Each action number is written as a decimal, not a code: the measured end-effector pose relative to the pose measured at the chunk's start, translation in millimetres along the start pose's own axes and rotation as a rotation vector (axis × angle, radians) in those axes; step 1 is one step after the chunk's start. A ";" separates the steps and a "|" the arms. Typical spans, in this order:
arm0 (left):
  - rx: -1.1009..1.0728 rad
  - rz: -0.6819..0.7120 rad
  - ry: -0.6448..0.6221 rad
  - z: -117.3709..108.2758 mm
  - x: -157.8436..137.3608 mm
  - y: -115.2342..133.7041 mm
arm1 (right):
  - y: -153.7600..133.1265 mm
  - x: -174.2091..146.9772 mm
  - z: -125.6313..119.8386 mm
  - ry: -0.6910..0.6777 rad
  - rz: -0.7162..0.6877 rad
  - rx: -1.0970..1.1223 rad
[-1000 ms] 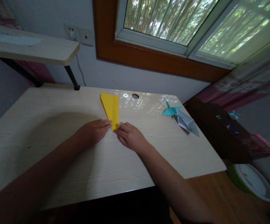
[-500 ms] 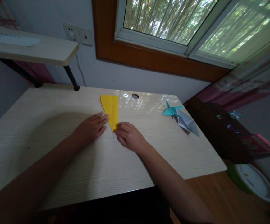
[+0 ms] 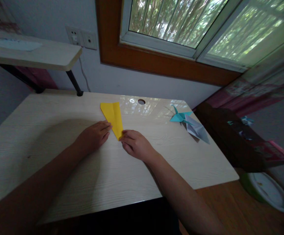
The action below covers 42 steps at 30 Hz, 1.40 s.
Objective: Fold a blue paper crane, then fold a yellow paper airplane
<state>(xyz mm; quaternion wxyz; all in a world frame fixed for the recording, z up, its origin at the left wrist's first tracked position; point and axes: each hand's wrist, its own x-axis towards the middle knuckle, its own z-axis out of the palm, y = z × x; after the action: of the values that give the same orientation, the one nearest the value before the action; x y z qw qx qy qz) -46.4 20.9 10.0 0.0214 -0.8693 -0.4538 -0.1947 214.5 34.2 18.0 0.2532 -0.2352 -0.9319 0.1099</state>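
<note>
A folded sheet of yellow paper lies on the desk in front of me, wide at its far end and narrowing to a point towards me. At its left edge, the fingers of my left hand are stretched out and touch the paper without gripping it. My right hand is closed at the near tip, pinching the paper between thumb and fingers. Off to the right, well away from both hands, lie a turquoise folded paper figure with thin points and a grey-white folded paper figure beside it.
The pale wooden desk has a round cable hole near its back edge. A raised shelf on black posts stands at the back left. Beyond the right edge are a dark wooden piece of furniture and a white-and-green bin.
The yellow paper has turned, its far end swinging left while the near tip stays by my right hand. My left hand has shifted slightly left.
</note>
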 end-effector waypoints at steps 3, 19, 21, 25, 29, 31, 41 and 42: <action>0.035 -0.012 0.014 0.0 -0.6 -1.2 | 0.4 -0.3 0.3 0.010 0.003 0.006; 0.085 -0.133 0.055 1.9 -2.6 -12.4 | 1.2 -1.4 0.2 0.006 0.005 0.005; 0.079 -0.128 0.058 3.2 -3.5 -15.3 | 1.4 -1.5 0.5 0.004 0.003 0.004; 0.082 -0.104 0.082 1.1 -1.3 -16.0 | 1.3 -1.4 0.8 -0.005 0.007 -0.008; 0.112 -0.051 0.077 -7.4 2.8 -9.0 | 0.8 -0.7 0.2 -0.016 0.009 -0.023; 0.132 -0.056 0.062 -10.7 3.5 -4.9 | 0.3 -0.3 -0.4 -0.020 0.013 -0.027; 0.121 -0.064 0.019 1.7 -3.0 -7.8 | 0.4 -0.3 1.0 -0.023 0.021 -0.042; 0.120 -0.068 0.015 2.5 -3.4 -8.4 | 0.5 -0.3 1.0 -0.027 0.022 -0.044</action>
<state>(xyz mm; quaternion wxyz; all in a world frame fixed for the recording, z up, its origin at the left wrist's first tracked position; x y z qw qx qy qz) -54.0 23.8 5.3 0.0705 -0.8490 -0.4938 -0.1743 214.3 34.4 16.8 0.2343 -0.2492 -0.9348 0.0954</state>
